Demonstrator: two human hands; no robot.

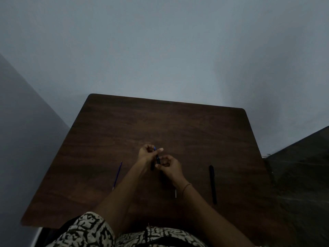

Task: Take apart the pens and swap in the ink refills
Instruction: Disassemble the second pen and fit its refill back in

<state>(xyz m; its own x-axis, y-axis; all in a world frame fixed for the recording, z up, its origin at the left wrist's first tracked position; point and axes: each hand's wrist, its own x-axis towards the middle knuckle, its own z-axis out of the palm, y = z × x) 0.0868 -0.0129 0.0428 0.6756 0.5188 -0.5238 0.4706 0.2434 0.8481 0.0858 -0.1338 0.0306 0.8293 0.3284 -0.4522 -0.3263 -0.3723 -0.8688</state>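
Note:
Over the middle of the dark wooden table (124,125), my left hand (146,154) grips a dark pen barrel (157,158) with a blue refill tip sticking out of its far end. My right hand (169,166) pinches the near end of that same barrel. A loose blue refill (117,174) lies on the table to the left of my arms. A whole black pen (212,183) lies to the right. A small light-tipped pen part (175,193) shows beside my right wrist, partly hidden by it.
The table stands against a pale grey wall (160,50). A dark floor area (302,166) lies beyond its right edge. My patterned clothing (92,230) overlaps the near edge. The light is dim.

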